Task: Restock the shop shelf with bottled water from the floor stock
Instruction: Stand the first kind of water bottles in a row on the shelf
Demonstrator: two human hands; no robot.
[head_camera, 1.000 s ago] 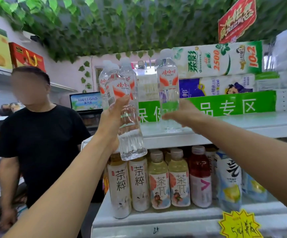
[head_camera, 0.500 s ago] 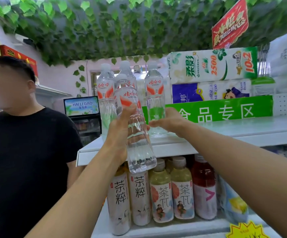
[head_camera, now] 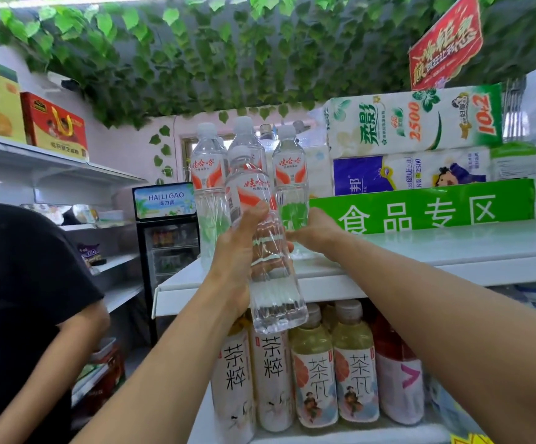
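My left hand (head_camera: 239, 251) grips a clear water bottle (head_camera: 269, 274) with a red and white label, held tilted in front of the white top shelf (head_camera: 420, 251), its base below the shelf edge. My right hand (head_camera: 316, 232) is closed around the lower part of a second water bottle (head_camera: 290, 181) that stands upright on the shelf. Two more water bottles stand there: one at the left (head_camera: 209, 187), one behind (head_camera: 245, 139), partly hidden by the held bottle.
A person in a black shirt (head_camera: 19, 283) stands close at my left. Tea and red drink bottles (head_camera: 334, 373) fill the shelf below. Tissue packs (head_camera: 414, 123) and a green sign (head_camera: 420, 206) back the top shelf. A drinks fridge (head_camera: 167, 238) stands behind.
My right hand has slid its bottle left along the shelf, close to the other standing bottles. My left hand keeps its bottle tilted before the shelf edge. The person has shifted left.
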